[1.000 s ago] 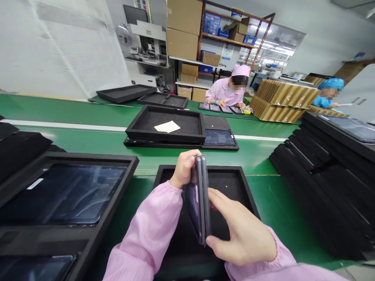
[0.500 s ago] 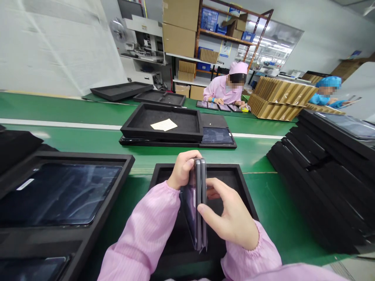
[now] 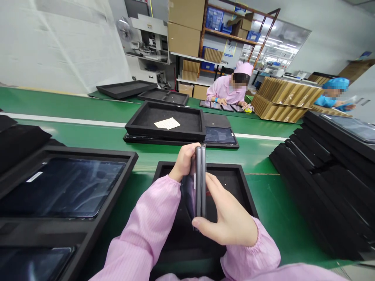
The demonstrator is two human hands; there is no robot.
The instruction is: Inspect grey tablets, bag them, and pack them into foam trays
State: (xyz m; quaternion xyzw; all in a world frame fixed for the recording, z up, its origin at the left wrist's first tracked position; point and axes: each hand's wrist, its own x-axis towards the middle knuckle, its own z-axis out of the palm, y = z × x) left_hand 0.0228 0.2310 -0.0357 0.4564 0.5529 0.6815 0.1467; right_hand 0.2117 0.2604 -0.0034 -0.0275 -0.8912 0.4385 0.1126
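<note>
Two flat tablets (image 3: 200, 187) stand on edge face to face, their narrow sides turned toward me. At the far upper corner my left hand (image 3: 185, 160) grips them, its fingers curled over the top. My right hand (image 3: 230, 214) is closed around the near lower end: the thumb presses the bottom corner and the fingers lie along the right face. A shiny film covers the left tablet's screen, which bears a small white label. Below the tablets lies a black foam tray (image 3: 244, 191), partly hidden by my hands and sleeves.
To the left, a black tray (image 3: 129, 164) holds dark tablets (image 3: 79, 187). A tall stack of black trays (image 3: 316, 183) stands at the right. Ahead sits another tray (image 3: 137, 130) with a sticker sheet (image 3: 167, 123). Co-workers sit across the green bench beside cardboard dividers (image 3: 287, 99).
The two tablets have risen slightly and are more steeply angled. My right thumb has slid from the middle of their edge down to the bottom corner. The view has shifted a little.
</note>
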